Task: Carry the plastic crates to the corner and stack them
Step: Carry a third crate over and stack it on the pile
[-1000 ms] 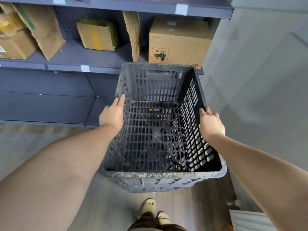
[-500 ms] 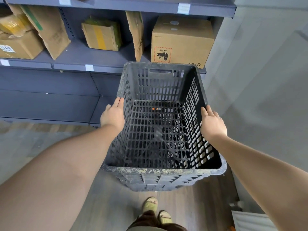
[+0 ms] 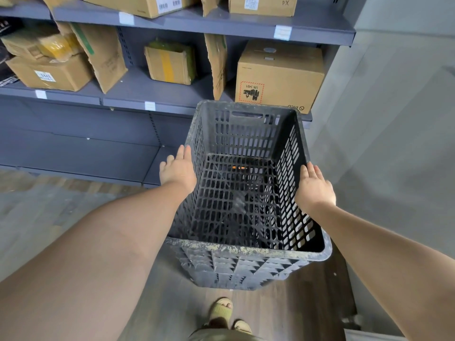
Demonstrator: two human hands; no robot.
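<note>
The black plastic crate (image 3: 246, 193) sits in the corner where the grey shelf unit (image 3: 147, 94) meets the wall (image 3: 394, 143), directly ahead of the person and between both hands. Its long axis runs away from the body, toward the shelf, so its two long walls face left and right, one to each hand. The left hand (image 3: 177, 170) lies flat against the outside of the left wall, just under the rim, fingers (image 3: 183, 152) straight and unclenched, pointing forward. The right hand (image 3: 315, 185) does the same on the right rim, fingers extended rather than curled around anything. Neither hand is closed on the crate; whether the palms press it or merely brush it cannot be told. Both hands are about equally near, at the middle of the crate's length.

The crate is deep, with slotted walls and a lattice floor, a handle slot cut in the far short wall, and pale dusty scuffing along the near rim. Below that rim several more ribbed rims show, so it looks to be nested on other crates of the same kind, standing on the wood-look floor (image 3: 49, 205). Something small and orange shows through the lattice bottom; what it is cannot be made out. My judgement is that this crate is placed and the hands are about to come away sideways.
</note>
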